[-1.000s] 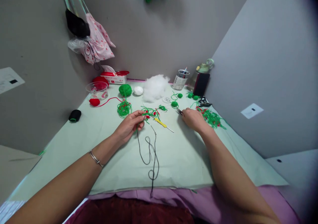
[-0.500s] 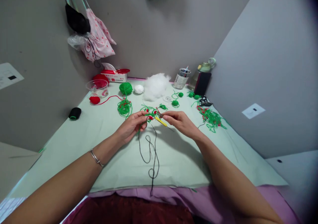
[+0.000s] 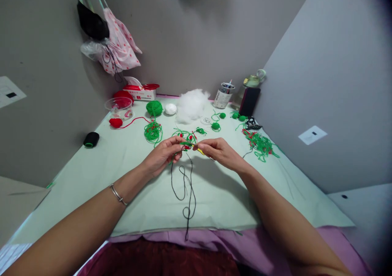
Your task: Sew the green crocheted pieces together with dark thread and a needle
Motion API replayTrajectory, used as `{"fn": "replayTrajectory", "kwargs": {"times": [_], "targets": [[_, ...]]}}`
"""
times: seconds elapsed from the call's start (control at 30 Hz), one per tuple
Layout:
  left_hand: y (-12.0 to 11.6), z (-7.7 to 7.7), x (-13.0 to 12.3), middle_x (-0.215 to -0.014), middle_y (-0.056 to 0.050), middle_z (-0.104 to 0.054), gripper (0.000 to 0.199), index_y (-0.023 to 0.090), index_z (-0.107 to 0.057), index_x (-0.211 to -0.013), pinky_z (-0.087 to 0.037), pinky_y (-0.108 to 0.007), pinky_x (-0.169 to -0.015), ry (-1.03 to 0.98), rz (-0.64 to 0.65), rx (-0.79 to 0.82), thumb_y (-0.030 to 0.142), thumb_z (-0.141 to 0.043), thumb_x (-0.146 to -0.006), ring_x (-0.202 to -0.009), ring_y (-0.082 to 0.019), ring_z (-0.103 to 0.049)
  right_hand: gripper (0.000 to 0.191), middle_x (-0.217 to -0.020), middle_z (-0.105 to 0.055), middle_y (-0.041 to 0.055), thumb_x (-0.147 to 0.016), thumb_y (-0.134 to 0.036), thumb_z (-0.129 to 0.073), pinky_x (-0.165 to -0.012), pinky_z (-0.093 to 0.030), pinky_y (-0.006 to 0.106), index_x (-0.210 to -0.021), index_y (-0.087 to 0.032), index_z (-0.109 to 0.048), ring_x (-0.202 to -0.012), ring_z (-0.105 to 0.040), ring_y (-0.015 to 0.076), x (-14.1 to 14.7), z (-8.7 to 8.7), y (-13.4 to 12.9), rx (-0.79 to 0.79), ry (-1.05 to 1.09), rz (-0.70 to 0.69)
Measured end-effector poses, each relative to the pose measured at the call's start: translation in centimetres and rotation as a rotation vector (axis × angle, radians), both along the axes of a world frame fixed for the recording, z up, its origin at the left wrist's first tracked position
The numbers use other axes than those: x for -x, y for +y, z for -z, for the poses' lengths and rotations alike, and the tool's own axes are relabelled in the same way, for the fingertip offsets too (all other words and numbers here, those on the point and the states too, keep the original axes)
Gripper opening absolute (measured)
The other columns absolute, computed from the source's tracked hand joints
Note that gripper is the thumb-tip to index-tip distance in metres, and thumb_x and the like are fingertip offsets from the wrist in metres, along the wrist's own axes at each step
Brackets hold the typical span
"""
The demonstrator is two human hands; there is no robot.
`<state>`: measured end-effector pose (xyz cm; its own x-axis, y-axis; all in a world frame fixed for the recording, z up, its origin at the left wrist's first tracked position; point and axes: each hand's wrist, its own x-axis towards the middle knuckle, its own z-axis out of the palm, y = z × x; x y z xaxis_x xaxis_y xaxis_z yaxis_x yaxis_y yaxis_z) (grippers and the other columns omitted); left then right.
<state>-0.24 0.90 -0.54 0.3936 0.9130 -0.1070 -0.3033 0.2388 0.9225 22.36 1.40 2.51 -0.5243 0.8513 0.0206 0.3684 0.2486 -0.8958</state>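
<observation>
My left hand (image 3: pixel 165 151) is closed in a pinch on a small green and red crochet piece (image 3: pixel 185 144). Black thread (image 3: pixel 185 198) hangs from there and curls down over the table. My right hand (image 3: pixel 216 149) is closed around a slim metal tool, mostly covered by the fingers, whose tip meets the piece; its exact kind is unclear. Under the right fingers shows a crochet hook with a yellow handle (image 3: pixel 199 150). Just beyond the hands lie small red bits (image 3: pixel 190 137) with green yarn ends.
A green yarn ball (image 3: pixel 154 108), white stuffing (image 3: pixel 192 105) and a pen tin (image 3: pixel 223 95) stand along the back. Tangled green yarn (image 3: pixel 261 146) lies right, beside a bottle and phone (image 3: pixel 249 101). A black thread spool (image 3: pixel 91 139) and clear tub (image 3: pixel 119 109) are left.
My right hand has brought the metal tool slightly left, against the crochet piece. It now covers more of the yellow hook. The left hand keeps its pinch.
</observation>
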Motion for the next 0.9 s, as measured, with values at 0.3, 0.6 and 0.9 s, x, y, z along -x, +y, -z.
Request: {"fn": "replayTrajectory", "kwargs": {"times": [0.3, 0.6, 0.9], "targets": [[0.0, 0.0, 0.1, -0.069, 0.003, -0.054, 0.015, 0.018, -0.067, -0.092, -0.031, -0.019, -0.046, 0.02, 0.019, -0.021, 0.025, -0.072, -0.079, -0.052, -0.006, -0.045, 0.049, -0.061, -0.034, -0.005, -0.095, -0.057, -0.053, -0.053, -0.024, 0.023, -0.095, -0.013, -0.074, -0.057, -0.03, 0.0081, 0.1, 0.4, 0.0, -0.002, 0.028, 0.002], [0.2, 0.2, 0.1, -0.065, 0.003, -0.053, 0.017, 0.018, -0.066, -0.092, -0.03, -0.018, -0.044, -0.013, -0.012, 0.016, 0.025, -0.075, -0.079, -0.051, -0.006, -0.045, 0.05, -0.061, -0.041, -0.0028, -0.093, -0.059, -0.053, -0.055, -0.028, 0.025, -0.097, -0.014, -0.074, -0.056, -0.034, 0.0103, -1.2, 0.1, 1.0, -0.13, -0.091, 0.283], [0.9, 0.5, 0.4, -0.07, 0.003, -0.055, 0.024, 0.015, -0.066, -0.092, -0.034, -0.015, -0.043, -0.139, -0.144, 0.036, 0.019, -0.08, -0.073, -0.052, -0.004, -0.046, 0.021, -0.098, -0.069, 0.0093, -0.097, -0.031, -0.058, -0.076, -0.045, 0.029, -0.097, -0.017, -0.074, -0.086, -0.061, 0.0181, -2.5, 0.0, 0.8, -0.458, -0.4, 0.191]]}}
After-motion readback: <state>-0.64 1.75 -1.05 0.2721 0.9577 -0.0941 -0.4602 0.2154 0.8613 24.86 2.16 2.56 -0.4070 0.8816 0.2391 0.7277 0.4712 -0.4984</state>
